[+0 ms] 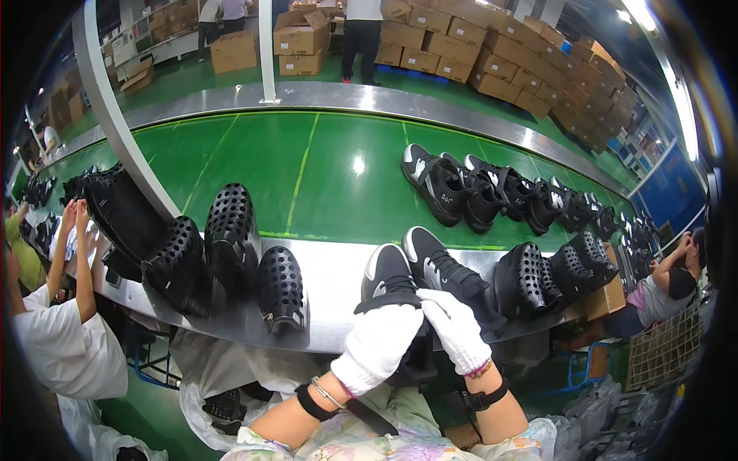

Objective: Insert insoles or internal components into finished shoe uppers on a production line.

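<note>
A black sneaker with a silver toe stands at the metal edge in front of me, toe pointing away. My left hand, in a white knit glove, is closed at the heel end of this sneaker; its fingertips are hidden. My right hand, gloved the same way, has its fingers pressed together at the right side of the sneaker's opening. Just to the right stands a second sneaker of the same kind, partly behind my right hand. Something dark hangs below, between my hands; I cannot make out what.
Black perforated plastic shoe forms stand to the left, more forms to the right. Several finished-looking sneakers line the green conveyor belt. A white post rises at left. Co-workers sit on both sides; cartons are stacked beyond.
</note>
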Motion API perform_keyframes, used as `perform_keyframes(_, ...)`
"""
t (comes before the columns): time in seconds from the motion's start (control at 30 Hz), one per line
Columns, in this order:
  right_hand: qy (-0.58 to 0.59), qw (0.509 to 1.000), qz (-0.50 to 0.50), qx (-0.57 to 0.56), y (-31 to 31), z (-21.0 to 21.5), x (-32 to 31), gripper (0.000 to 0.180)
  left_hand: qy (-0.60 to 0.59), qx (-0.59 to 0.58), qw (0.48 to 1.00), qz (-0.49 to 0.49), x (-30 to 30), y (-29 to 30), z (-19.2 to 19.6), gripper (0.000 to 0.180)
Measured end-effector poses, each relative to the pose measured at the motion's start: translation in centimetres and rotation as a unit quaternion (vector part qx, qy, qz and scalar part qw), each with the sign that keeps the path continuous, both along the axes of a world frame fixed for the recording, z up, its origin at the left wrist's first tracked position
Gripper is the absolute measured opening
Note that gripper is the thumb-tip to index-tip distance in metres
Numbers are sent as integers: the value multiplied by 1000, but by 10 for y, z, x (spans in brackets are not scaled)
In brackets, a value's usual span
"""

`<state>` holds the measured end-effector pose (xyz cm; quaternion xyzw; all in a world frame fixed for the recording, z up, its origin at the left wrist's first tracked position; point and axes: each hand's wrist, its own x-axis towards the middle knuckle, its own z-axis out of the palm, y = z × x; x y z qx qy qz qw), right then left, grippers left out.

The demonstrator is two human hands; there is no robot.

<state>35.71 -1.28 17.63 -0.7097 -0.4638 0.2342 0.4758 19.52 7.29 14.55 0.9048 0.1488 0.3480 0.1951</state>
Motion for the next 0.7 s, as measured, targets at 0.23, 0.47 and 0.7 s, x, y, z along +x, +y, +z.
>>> perform_keyframes(0.23, -77, 995, 57, 27, 2, -14, 6, 23, 107, 23, 989, -94, 7, 13, 23, 40)
perform_keyframes(0.47, 34, 998, 2, 43, 2, -16, -4, 20, -96, -27, 991, 88, -11, -23, -7, 45)
perform_keyframes(0.7, -17, 997, 61, 44, 4, -10, 7, 20, -73, 36, 964, 252, -32, -18, -20, 50)
